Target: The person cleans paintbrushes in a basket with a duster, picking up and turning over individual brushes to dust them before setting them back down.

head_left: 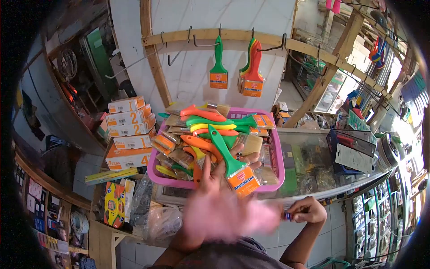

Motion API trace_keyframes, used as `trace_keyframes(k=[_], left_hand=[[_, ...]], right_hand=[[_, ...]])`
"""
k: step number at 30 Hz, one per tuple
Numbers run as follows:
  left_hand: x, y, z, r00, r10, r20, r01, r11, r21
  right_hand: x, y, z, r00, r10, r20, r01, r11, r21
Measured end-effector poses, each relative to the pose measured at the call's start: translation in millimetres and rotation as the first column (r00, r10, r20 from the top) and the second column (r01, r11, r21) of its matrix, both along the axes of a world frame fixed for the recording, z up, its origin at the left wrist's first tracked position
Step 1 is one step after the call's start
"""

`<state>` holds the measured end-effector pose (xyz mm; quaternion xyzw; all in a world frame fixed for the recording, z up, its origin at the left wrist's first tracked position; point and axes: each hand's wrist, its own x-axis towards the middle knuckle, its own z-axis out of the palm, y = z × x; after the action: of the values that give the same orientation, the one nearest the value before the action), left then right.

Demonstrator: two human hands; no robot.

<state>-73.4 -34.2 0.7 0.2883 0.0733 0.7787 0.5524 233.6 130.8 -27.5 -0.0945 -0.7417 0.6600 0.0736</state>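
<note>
My left hand (218,171) is palm up over a pink plastic basket (280,172), its fingers spread behind a green-handled paintbrush (222,152) with an orange Brushking sleeve. The brush rests against the palm, its handle pointing up and left. In the basket lie several paintbrushes with green, orange and yellow handles, heaped above the rim. Low on the right, my right hand (309,210) pinches the short dark and blue end of a pink fluffy thing (233,215). That thing is smeared by motion and covers my left wrist.
Brushes hang from hooks on a wooden rail (206,34) behind the basket. Orange and white boxes (130,132) are stacked at the left. A glass-topped counter (304,157) holds small packets, with a dark blue box (351,150) on its right end. Plastic bags (163,219) lie front left.
</note>
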Motion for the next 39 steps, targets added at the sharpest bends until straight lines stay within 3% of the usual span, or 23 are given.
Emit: trace_keyframes(k=[1,3,4,5,6,8,9,12,13,16,18,19,20,22,25,28,29,31,32,33,35,37,39], left_hand=[[-4.3,4.3,-6.9,0.986,-0.124,0.109,0.115,0.990,0.084],[-8.9,8.5,-17.1,0.846,-0.342,0.410,0.274,0.937,0.217],[-5.2,6.7,-22.0,0.878,-0.257,0.405,0.197,0.963,0.186],[0.3,4.4,-18.1,0.902,-0.170,0.396,0.118,0.981,0.152],[3.3,6.7,-15.1,0.780,-0.324,0.535,0.147,0.927,0.346],[-0.3,4.4,-2.3,0.997,-0.074,0.038,0.073,0.997,0.010],[-1.2,5.0,-2.1,0.996,-0.069,0.053,0.069,0.998,0.004],[2.6,3.8,-5.9,0.995,-0.048,0.089,0.049,0.999,-0.018],[4.3,3.1,-6.6,0.996,-0.036,0.087,0.038,0.999,-0.022],[2.5,4.6,-2.8,0.995,-0.025,0.095,0.028,0.999,-0.030],[0.0,5.1,-5.9,0.998,-0.057,0.036,0.057,0.998,0.020],[0.6,5.1,-9.3,0.975,-0.117,0.190,0.104,0.991,0.081],[1.2,5.7,-12.5,0.925,-0.184,0.332,0.141,0.979,0.149],[0.8,6.1,-13.5,0.932,-0.205,0.300,0.158,0.972,0.174],[-8.3,7.6,-10.4,0.988,-0.116,-0.098,0.125,0.988,0.094],[0.5,2.5,-6.1,0.992,-0.005,0.123,0.015,0.997,-0.078],[0.4,2.8,-6.0,0.992,-0.015,0.129,0.025,0.997,-0.074],[-3.3,5.2,-7.3,0.994,-0.085,0.073,0.085,0.996,-0.003],[-6.4,6.7,-7.3,0.990,-0.138,0.006,0.138,0.989,0.061],[-4.4,6.1,-5.4,0.992,-0.122,0.041,0.120,0.991,0.051],[-2.3,0.4,-18.8,0.995,0.083,-0.050,-0.087,0.992,-0.088],[-0.8,5.4,-23.0,0.805,-0.252,0.537,0.148,0.962,0.228],[-3.6,7.4,-15.2,0.972,-0.123,0.198,0.104,0.989,0.107]], right_hand=[[-2.8,-2.1,-2.5,0.991,0.050,-0.127,-0.054,0.998,-0.031],[-4.5,-2.2,-15.0,0.956,-0.150,-0.252,0.069,0.950,-0.303],[-2.8,-3.0,-20.2,0.923,-0.258,-0.284,0.114,0.891,-0.440],[-14.7,-18.5,5.2,0.898,-0.414,-0.146,0.320,0.845,-0.428],[-12.5,-15.6,5.3,0.945,-0.275,-0.177,0.220,0.935,-0.279],[-8.4,-6.5,3.5,0.985,0.021,-0.174,-0.014,0.999,0.041],[-14.8,-1.1,2.3,0.937,0.170,-0.304,-0.142,0.983,0.113],[-10.2,-9.5,-14.2,0.914,-0.226,-0.336,0.035,0.871,-0.490],[-14.7,-14.0,-1.8,0.945,-0.320,-0.063,0.274,0.884,-0.378],[-23.0,-4.8,-0.5,0.941,0.172,-0.292,-0.172,0.985,0.028],[-19.7,-6.6,-4.2,0.958,-0.056,-0.283,0.002,0.982,-0.188],[-16.7,-10.5,-5.6,0.943,-0.252,-0.217,0.171,0.927,-0.333],[-16.2,-9.9,-3.6,0.948,-0.232,-0.220,0.161,0.942,-0.295],[-15.4,-8.5,0.6,0.955,-0.191,-0.227,0.142,0.966,-0.217],[-20.7,-1.8,1.2,0.914,0.173,-0.366,-0.143,0.984,0.107],[-14.1,-14.4,-1.4,0.874,-0.461,-0.154,0.368,0.834,-0.410],[-13.8,-14.0,2.8,0.886,-0.458,-0.076,0.411,0.850,-0.330],[-18.4,-4.2,4.4,0.957,-0.033,-0.288,0.037,0.999,0.009],[-22.2,0.6,5.8,0.922,0.205,-0.330,-0.142,0.968,0.206],[-25.2,-4.1,16.3,0.919,0.211,-0.333,-0.167,0.974,0.156],[-19.9,-9.5,4.8,0.934,-0.252,-0.252,0.234,0.967,-0.099],[-24.7,-19.2,12.2,0.828,-0.557,-0.069,0.517,0.805,-0.291],[-16.7,-8.0,17.2,0.971,-0.196,-0.137,0.195,0.981,-0.015]])
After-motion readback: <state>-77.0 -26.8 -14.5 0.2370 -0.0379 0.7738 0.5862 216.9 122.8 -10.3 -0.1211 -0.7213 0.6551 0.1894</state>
